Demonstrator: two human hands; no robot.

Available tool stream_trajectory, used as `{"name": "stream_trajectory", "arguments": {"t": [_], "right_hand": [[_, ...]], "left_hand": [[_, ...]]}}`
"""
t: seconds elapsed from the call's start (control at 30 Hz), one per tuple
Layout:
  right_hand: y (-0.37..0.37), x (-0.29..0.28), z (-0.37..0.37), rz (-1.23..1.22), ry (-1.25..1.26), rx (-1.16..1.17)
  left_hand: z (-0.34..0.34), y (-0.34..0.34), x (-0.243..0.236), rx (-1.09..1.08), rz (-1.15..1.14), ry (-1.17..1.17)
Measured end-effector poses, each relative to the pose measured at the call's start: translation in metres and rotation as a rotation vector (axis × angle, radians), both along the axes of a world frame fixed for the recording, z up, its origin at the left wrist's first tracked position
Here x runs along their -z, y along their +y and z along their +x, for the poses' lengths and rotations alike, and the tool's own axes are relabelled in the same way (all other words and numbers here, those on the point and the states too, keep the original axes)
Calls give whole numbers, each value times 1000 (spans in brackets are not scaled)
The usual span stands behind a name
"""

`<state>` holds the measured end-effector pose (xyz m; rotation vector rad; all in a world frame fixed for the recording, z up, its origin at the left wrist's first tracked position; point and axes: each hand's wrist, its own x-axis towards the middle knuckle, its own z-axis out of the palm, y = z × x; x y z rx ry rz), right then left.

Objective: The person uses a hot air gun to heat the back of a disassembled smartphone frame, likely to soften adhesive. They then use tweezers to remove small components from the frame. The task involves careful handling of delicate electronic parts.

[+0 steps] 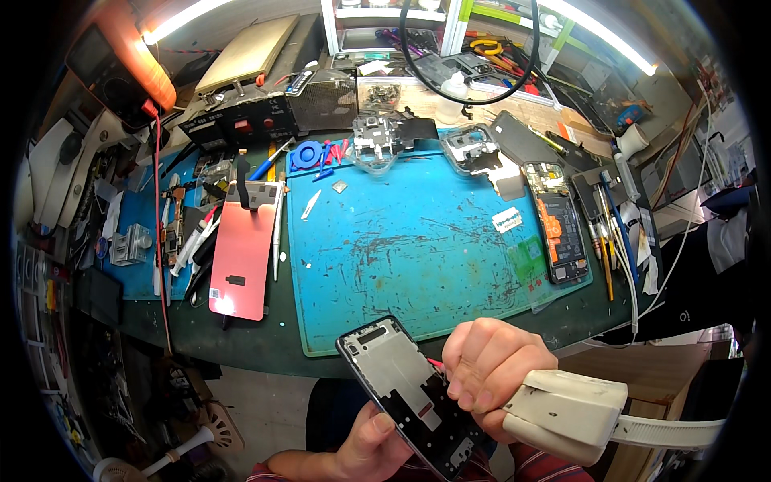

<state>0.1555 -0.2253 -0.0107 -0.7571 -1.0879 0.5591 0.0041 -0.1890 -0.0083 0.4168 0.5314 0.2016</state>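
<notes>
My left hand (376, 446) grips the lower left edge of a phone frame (401, 373), its thumb along the rim. The frame is tilted in front of the mat's near edge, with a bare grey metal area and a black lower part. Just right of it, my right hand (491, 365) is closed with curled fingers. A small red tip (436, 364) shows beside its knuckles; the rest of that thing is hidden. A cream boxy device (566, 414) with a ribbed pale band covers my right wrist; whether I hold it is unclear.
A blue work mat (401, 241) bears a razor blade (507, 219) and clear phone fixtures (377, 145). An opened phone (556, 225) with battery exposed lies right. A pink-backed display panel (243, 249) lies left, beside tweezers (278, 233). A black equipment box (241, 120) stands behind.
</notes>
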Motion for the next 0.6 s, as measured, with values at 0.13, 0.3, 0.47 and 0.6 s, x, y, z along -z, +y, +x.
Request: {"name": "stream_trajectory", "arguments": {"t": [0.13,0.3,0.47,0.6], "right_hand": [[-1,-1,1,-3,-5,-4],[-2,-3,2,-22,-20,-10],[-4,-3,1,-18,-10,-12],[-5,-5,-1,-10,7,11]], "left_hand": [[-2,-1,-1,-4,-9,-1],[-3,1,-2,-1,-9,2],[-8,-2,1,-13,-59,36],[-4,-5,8,-20,-24,19]]}}
